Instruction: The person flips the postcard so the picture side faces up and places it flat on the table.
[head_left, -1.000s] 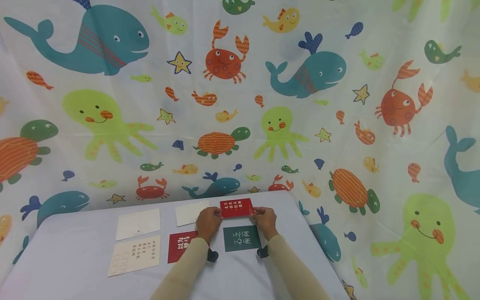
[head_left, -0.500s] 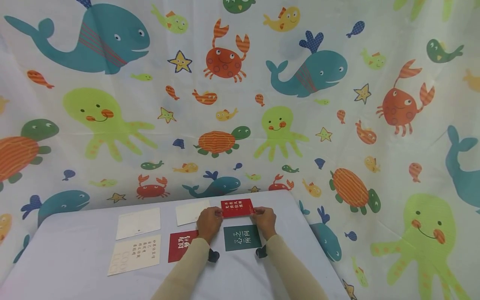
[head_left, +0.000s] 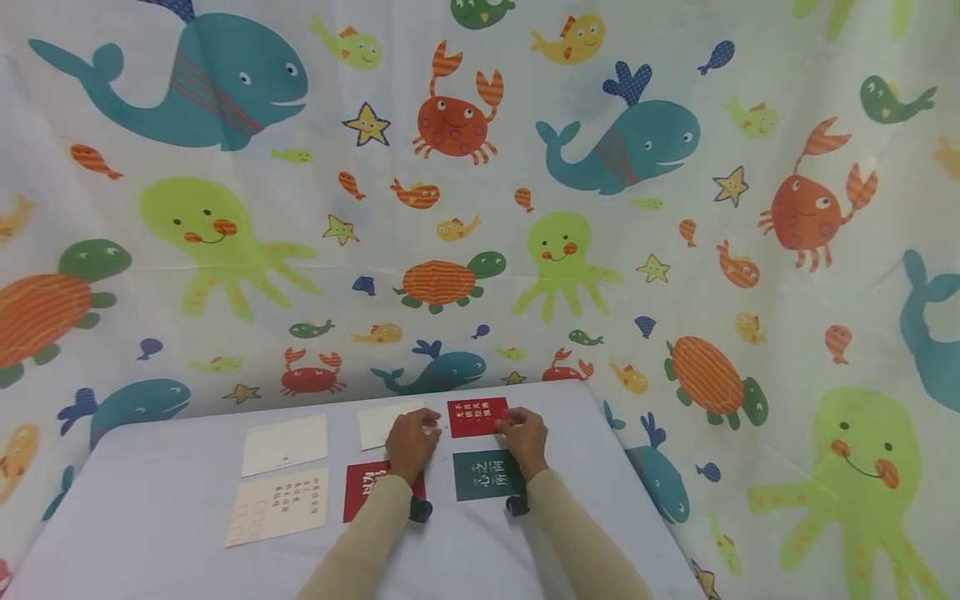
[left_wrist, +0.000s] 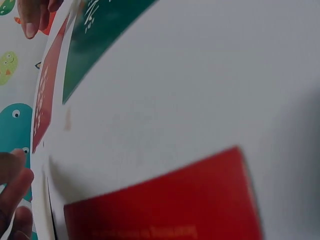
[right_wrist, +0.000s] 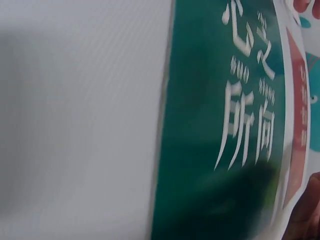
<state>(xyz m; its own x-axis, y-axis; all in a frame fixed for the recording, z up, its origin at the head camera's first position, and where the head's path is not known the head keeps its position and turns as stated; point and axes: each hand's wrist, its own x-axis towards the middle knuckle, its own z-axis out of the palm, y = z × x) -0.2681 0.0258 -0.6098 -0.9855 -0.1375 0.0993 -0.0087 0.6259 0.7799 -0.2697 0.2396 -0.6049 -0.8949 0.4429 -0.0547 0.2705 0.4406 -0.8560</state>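
Note:
A red card point(head_left: 467, 425) with pale characters lies flat near the table's back edge. At its lower right corner are the fingertips of my right hand point(head_left: 527, 439), bent loosely over the card. My left hand point(head_left: 408, 446) is apart from that card, off its left side, with fingers relaxed and nothing in them. Below the left hand, another red card point(head_left: 358, 492) is partly covered by the wrist and sleeve; it also shows in the left wrist view as a red card point(left_wrist: 170, 210). A dark green card point(head_left: 474, 487) with white characters lies in front of the far red card.
A white card point(head_left: 371, 429) sits behind my left hand, partly hidden. Further left are a blank-looking white card point(head_left: 281, 446) and a cream card point(head_left: 288, 512) with dark characters. The white table point(head_left: 150, 517) ends at a sea-animal curtain point(head_left: 660, 250).
My left hand has let go of the far red card and drawn away to the left. The right hand's fingers have shifted slightly in over its corner. The view has turned slightly left.

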